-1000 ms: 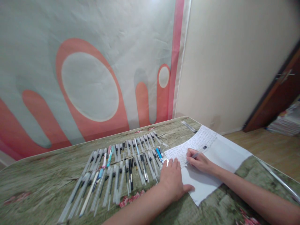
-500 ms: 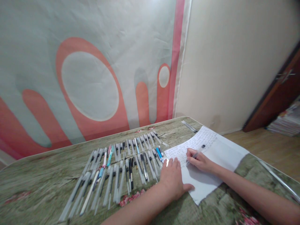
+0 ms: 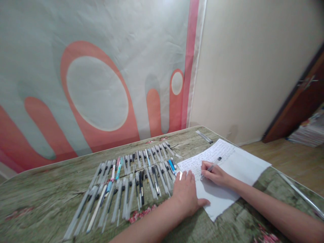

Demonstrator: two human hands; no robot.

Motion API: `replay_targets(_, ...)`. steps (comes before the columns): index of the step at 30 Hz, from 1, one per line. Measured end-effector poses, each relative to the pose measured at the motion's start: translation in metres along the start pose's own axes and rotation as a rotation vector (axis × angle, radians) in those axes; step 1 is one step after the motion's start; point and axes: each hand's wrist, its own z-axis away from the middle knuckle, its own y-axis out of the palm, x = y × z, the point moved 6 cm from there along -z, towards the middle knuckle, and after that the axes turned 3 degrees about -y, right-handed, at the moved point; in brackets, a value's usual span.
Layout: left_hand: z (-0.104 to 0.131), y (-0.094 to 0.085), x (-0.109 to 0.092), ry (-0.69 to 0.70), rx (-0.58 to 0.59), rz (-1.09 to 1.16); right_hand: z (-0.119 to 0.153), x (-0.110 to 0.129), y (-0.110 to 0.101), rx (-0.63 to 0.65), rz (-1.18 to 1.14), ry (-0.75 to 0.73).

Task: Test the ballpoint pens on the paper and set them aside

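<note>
Right hand (image 3: 215, 173): It pinches a pen between its thumb and fingers, and its side rests on the paper.
Pen (image 3: 215, 163): It is see-through with a dark top end, and it leans over the paper. The tip is too small to tell if it touches.
Paper (image 3: 250, 165): It lies on the table (image 3: 48, 185), white, with small writing on the far part and bare white nearer.
Left hand (image 3: 186, 192): It lies flat, thumb out to the side, on the paper's left edge, gripping nothing.
Rows of pens (image 3: 97, 207): They lie side by side, left of the paper. Most are see-through; a blue pen (image 3: 171, 166) is near the left fingers.
Far edge: Thin clear sticks (image 3: 204, 136) lie past the paper.
</note>
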Motion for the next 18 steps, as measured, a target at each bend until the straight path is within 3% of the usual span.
replay_targets(18, 0.0013, -0.0011, -0.0005, -0.004, 0.011, -0.010, 0.0012, 0.0034, 0.0011, 0.027, 0.004, -0.017)
